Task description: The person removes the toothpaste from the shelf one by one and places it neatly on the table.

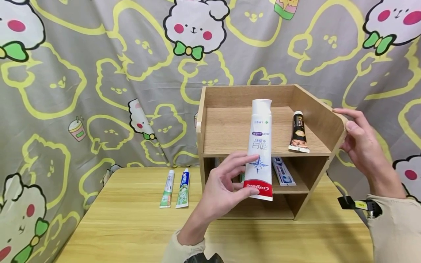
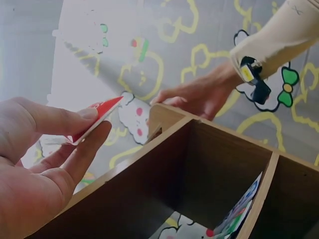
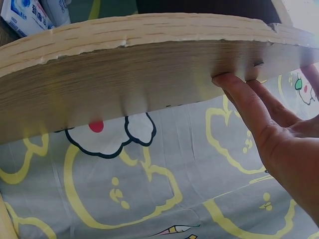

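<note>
A white Colgate tube (image 1: 260, 146) is held in front of the wooden shelf unit (image 1: 317, 122), clear of its boards. The left grip (image 1: 223, 186) is closed on the tube's lower part: the red crimped end is pinched between thumb and fingers, and the index finger is laid across the printed face. The flat end was presumably chosen because it is thin and easily clamped; the cap is thereby left uppermost and the lettering inverted.

The right grip (image 1: 363, 146) is not clenched; fingertips are placed against the outer face of the curved side panel, probably to steady the unit.

A black tube (image 1: 298, 132) is laid on the top shelf, cap rearward, close to the right wall. A toothpaste carton (image 1: 283, 171) is placed on the shelf below. Two slim tubes (image 1: 175, 189) are set side by side on the smooth, wood-grained surface (image 1: 128, 223), caps likewise rearward. The panel edges are pale and slightly chipped; the curtain (image 1: 131, 84) behind is creased fabric.
</note>
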`<state>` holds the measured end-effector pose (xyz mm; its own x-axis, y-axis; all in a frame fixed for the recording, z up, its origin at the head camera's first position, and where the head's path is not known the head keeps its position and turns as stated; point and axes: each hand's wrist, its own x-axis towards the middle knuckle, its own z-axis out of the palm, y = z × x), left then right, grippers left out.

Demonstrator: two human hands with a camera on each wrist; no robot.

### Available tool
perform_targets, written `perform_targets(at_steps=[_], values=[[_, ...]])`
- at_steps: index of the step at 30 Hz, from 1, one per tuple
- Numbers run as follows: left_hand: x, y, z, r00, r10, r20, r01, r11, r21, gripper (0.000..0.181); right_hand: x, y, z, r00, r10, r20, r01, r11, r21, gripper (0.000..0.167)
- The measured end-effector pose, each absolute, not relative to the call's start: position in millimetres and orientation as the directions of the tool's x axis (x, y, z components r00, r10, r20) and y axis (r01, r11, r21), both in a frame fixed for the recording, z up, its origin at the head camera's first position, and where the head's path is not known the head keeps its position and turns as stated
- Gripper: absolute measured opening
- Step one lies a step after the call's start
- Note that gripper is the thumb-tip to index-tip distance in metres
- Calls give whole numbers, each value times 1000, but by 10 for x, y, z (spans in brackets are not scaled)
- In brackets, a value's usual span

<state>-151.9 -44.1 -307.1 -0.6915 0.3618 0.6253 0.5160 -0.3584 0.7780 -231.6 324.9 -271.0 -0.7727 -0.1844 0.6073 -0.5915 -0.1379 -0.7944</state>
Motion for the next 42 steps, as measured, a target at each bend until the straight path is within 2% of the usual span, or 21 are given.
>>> perform_targets(at_steps=[13, 23, 30, 42], values=[[-1454, -575, -3123, -689, 342, 639, 535, -354, 767, 56, -2319, 3249, -2714, -770, -188, 609, -589, -154, -793, 45], [-1408, -724, -3128, -667, 287, 688, 599, -342, 724, 55, -2331, 3235, -2727, -784, -129, 607, -588, -161, -793, 44], [-1397, -897, -3119, -664, 264, 700, 632, -303, 713, 52, -2380, 3268, -2730, -752, -186, 632, -601, -200, -774, 45], [-1362, -1238, -3119, -670, 207, 713, 673, -238, 701, 53, -2383, 3287, -2755, -754, -182, 631, -596, -215, -774, 45]])
